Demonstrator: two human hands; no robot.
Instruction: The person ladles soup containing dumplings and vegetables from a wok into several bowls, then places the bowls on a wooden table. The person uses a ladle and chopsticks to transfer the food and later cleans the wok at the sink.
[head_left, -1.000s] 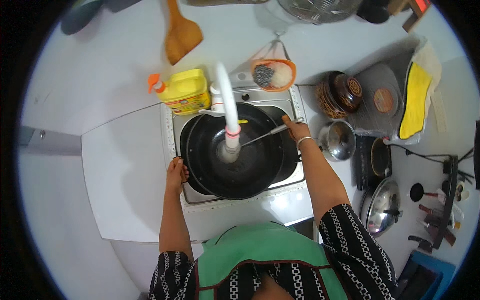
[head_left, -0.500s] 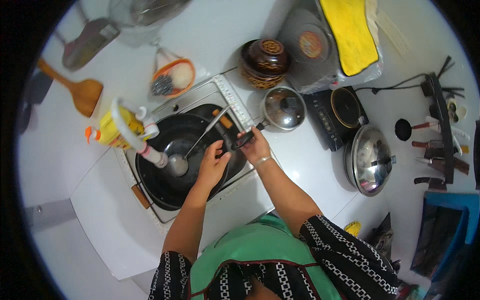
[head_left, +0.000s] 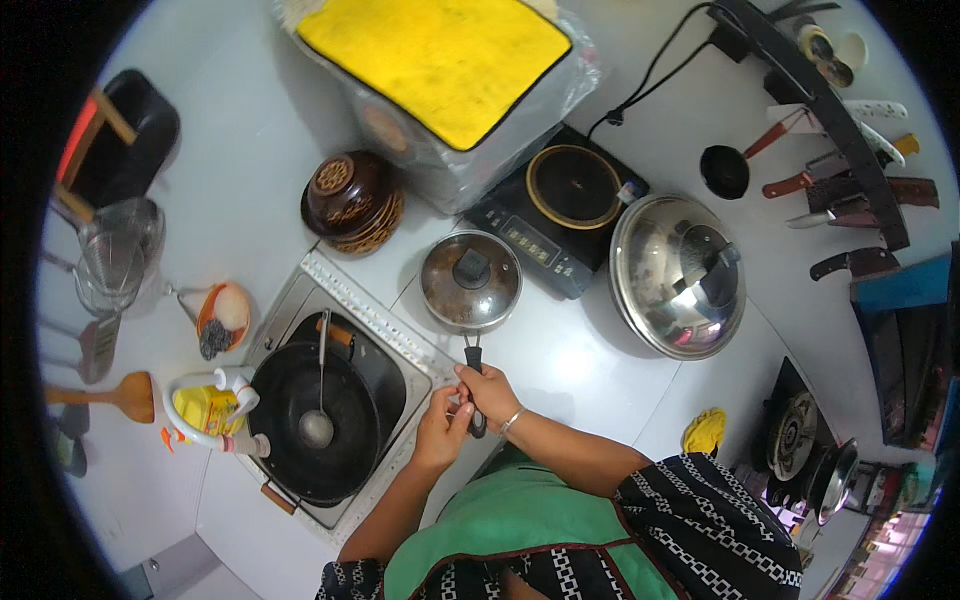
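Observation:
A small saucepan with a glass lid (head_left: 471, 280) stands on the white countertop, its black handle (head_left: 474, 358) pointing toward me. My right hand (head_left: 492, 398), with a bangle at the wrist, is closed round that handle. Close beside it on the left is my left hand (head_left: 441, 428), fingers loosely bent and apart; nothing shows in it. Left of both hands, a large black wok (head_left: 340, 465) sits in the sink, with a metal ladle (head_left: 316, 428) lying in it. Another dark pan (head_left: 388, 372) is partly hidden under the wok.
Right of the saucepan are a black induction cooker (head_left: 530, 245) and a large lidded steel pot (head_left: 678, 275). Stacked brown bowls (head_left: 352, 200) stand behind the sink (head_left: 425, 385). A white faucet (head_left: 185, 435) reaches over the wok. Knives (head_left: 860, 262) hang on a wall rack.
The view has swung to the right. My left hand has come from above the wok to beside my right hand. My right hand still holds the saucepan handle.

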